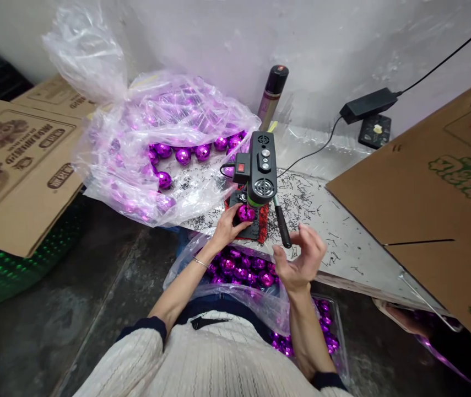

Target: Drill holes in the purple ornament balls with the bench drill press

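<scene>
Where a pale wall [210,33] rises at the back, a light-topped table [363,267] stands against it. A large brown carton [417,187] leans in over the right end of the table, and another carton [24,160] lies with its flaps spread at the far left. Between them, on the table, slumps a big clear plastic bag [196,207] with shiny purple balls inside. A second clear bag [255,300], also full of purple balls, sits low at the table's front edge, before the person's lap, and a clear tub [341,336] of more balls stands beside it, under the right forearm.

In the middle stands a small black machine [262,168] on a red cloth [264,223], with a spray can [274,91] just behind it and a black power brick [368,105] against the wall to the right. The right hand [302,256] is spread loosely about the tip of the machine's lever [282,223]; whether it touches is hard to tell. The left hand [227,225] pinches one purple ball [246,213] between thumb and fingers, directly under the machine's head. Thin dark bits [297,212] lie scattered all around.
</scene>
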`<state>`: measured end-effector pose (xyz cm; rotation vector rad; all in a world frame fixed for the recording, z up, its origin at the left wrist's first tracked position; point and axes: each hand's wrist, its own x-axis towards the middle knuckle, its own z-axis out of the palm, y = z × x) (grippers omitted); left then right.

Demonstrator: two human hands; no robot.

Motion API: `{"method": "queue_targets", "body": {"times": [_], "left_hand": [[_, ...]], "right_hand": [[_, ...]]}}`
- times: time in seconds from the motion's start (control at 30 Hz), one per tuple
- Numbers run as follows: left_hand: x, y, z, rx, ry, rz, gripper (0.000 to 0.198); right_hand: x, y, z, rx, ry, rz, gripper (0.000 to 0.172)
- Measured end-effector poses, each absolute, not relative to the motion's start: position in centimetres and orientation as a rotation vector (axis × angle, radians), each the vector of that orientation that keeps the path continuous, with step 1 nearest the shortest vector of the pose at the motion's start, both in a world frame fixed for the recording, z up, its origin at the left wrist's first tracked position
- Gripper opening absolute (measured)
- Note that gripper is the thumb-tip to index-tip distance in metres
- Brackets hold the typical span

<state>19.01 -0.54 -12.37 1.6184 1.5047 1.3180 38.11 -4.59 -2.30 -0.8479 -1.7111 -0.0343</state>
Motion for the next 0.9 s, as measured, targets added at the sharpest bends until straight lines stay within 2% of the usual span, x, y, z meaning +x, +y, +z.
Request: {"method": "queue_targets", "body": {"times": [0.07, 0.17, 0.2, 0.37, 0.57, 0.9], "left_hand": [[19.0, -0.7, -12.3, 1.609, 1.498, 1.315, 0.061], [19.0, -0.8, -12.3, 1.598, 1.502, 1.311, 0.060], [19.0, -0.7, -12.4, 1.599, 1.504, 1.311, 0.060], [18.9, -0.6, -12.9, 1.654, 1.507, 1.316, 0.061], [18.9, -0.7, -13.0, 1.750, 1.536, 1.278, 0.061], [18.8, -0.6, -12.9, 1.757, 1.498, 1.289, 0.060]], "right_hand": [[37.3, -3.0, -0.9, -0.799, -1.788, -0.054, 0.055], [35.8, -1.6, 0.3, -0.766, -1.859, 0.000, 0.018], [35.2, -1.5, 0.4, -0.769, -1.845, 0.019, 0.011], [33.5, -1.3, -1.7, -0.744, -1.694, 0.041, 0.028], [33.3, -0.6, -4.6, -0.666, -1.663, 0.006, 0.030], [33.3, -0.4, -5.6, -0.670, -1.630, -0.011, 0.031]]}}
